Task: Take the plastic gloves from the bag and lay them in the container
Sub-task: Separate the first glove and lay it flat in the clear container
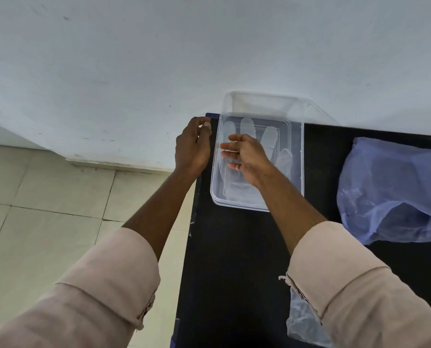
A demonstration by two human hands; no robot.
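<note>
A clear plastic container [298, 159] stands on the black table near its far left corner. A thin see-through plastic glove [270, 136] lies flat inside it, fingers pointing away from me. My right hand [247, 156] hovers over the glove with fingers spread and holds nothing that I can see. My left hand [193, 146] is curled at the container's left rim; whether it grips the rim is unclear. The bluish translucent bag [395, 189] lies crumpled at the right of the table.
The clear lid [264, 101] leans against the white wall behind the container. The black table [234, 259] ends at its left edge just beside the container, over a tiled floor [46, 197]. Another piece of clear plastic [302, 322] lies under my right sleeve.
</note>
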